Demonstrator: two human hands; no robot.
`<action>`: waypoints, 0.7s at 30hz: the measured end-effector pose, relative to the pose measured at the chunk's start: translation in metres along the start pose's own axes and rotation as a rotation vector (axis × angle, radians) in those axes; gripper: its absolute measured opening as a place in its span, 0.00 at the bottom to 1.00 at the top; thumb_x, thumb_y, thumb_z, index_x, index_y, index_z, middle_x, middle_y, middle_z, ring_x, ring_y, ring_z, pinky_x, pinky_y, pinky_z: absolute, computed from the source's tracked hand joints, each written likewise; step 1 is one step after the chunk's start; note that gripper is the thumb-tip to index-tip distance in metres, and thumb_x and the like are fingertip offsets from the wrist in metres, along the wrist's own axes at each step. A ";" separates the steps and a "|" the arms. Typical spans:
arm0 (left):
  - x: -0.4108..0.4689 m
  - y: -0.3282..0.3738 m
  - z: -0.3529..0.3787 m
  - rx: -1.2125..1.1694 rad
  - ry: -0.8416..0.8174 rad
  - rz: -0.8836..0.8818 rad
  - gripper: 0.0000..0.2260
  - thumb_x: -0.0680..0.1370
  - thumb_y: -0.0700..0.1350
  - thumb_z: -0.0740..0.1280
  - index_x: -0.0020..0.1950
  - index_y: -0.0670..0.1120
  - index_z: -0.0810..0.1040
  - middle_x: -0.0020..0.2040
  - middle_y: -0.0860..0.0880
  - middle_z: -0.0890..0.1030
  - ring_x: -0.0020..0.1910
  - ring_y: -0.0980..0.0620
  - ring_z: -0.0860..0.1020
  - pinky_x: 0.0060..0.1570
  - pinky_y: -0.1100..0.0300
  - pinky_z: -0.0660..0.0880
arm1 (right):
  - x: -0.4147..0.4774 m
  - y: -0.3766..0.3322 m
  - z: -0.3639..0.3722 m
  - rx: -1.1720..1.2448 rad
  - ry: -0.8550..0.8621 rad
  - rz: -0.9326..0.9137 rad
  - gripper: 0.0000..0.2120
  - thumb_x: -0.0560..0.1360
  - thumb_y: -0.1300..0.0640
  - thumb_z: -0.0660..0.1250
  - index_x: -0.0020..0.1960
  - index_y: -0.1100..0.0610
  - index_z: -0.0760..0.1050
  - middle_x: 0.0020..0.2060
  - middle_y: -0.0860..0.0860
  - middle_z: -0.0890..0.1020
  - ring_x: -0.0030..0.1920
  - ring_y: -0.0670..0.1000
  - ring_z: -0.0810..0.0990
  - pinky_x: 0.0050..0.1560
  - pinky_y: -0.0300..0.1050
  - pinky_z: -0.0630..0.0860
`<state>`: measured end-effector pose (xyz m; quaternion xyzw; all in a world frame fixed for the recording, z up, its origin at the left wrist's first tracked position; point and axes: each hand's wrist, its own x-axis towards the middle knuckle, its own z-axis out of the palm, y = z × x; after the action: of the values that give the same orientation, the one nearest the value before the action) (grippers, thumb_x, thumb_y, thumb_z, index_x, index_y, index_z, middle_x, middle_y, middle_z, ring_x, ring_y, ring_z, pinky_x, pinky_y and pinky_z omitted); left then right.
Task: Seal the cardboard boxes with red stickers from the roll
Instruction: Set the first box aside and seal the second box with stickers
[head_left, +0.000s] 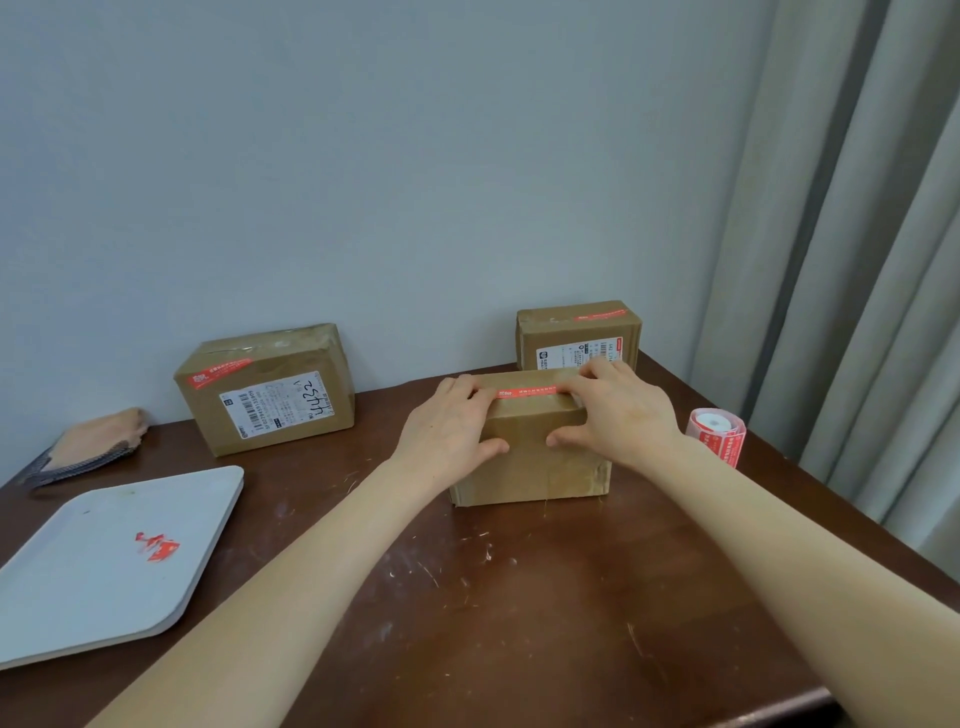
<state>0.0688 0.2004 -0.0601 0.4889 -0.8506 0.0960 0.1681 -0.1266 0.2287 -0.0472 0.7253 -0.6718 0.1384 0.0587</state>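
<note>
– Dark wood up front: the scratched table (519, 597) has open room on the near side. What is at its left edge?

– A white tray (78, 597) overhanging the near left corner, with torn red scraps (158, 545) on it. It is well apart from the work.

– And the work itself?

– At mid-table, a person's left hand (452, 426) and right hand (618, 410) bear on a brown cardboard box (530, 467). The fingers of each lie flat over its top edge, pressing a red sticker (530, 391) along the seam, with the thumbs braced on the front face.

– How will it handle?

– The box looks light and fairly stiff, likely to skid on the wood unless steadied from both sides. The sticker looks thin and limp and is best taken by its ends.

– Where is the supply?

– The sticker roll (717, 428) stands just right of the box, near the table's right edge, its loose tail hanging down. A careless elbow might knock it off.

– Farther back?

– A labelled box (270, 395) at left and a second box (576, 338) behind the right hand stand against the grey wall, and each shows a red strip. A grey curtain (857, 260) closes in the right side.
</note>
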 end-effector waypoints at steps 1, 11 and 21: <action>0.000 0.000 0.000 -0.004 -0.003 -0.001 0.27 0.74 0.58 0.66 0.71 0.50 0.67 0.65 0.51 0.69 0.65 0.52 0.66 0.56 0.57 0.72 | -0.001 0.000 0.001 -0.001 -0.003 0.005 0.31 0.68 0.34 0.68 0.67 0.45 0.70 0.60 0.48 0.71 0.63 0.51 0.68 0.49 0.47 0.73; -0.004 0.001 0.003 -0.002 0.034 -0.002 0.26 0.75 0.57 0.65 0.71 0.50 0.67 0.67 0.52 0.69 0.67 0.53 0.64 0.60 0.58 0.70 | -0.001 0.001 0.002 0.039 0.010 0.020 0.29 0.68 0.35 0.69 0.66 0.46 0.71 0.60 0.48 0.70 0.63 0.50 0.67 0.51 0.49 0.74; -0.021 -0.006 -0.005 -0.176 0.126 -0.186 0.36 0.74 0.56 0.67 0.77 0.46 0.55 0.75 0.50 0.61 0.74 0.52 0.58 0.70 0.56 0.61 | -0.011 0.014 0.004 0.383 -0.031 0.182 0.53 0.63 0.40 0.76 0.78 0.48 0.48 0.74 0.53 0.58 0.73 0.55 0.62 0.67 0.56 0.68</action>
<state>0.0852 0.2161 -0.0634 0.5419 -0.7946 0.0356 0.2716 -0.1403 0.2371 -0.0557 0.6616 -0.6969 0.2569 -0.1034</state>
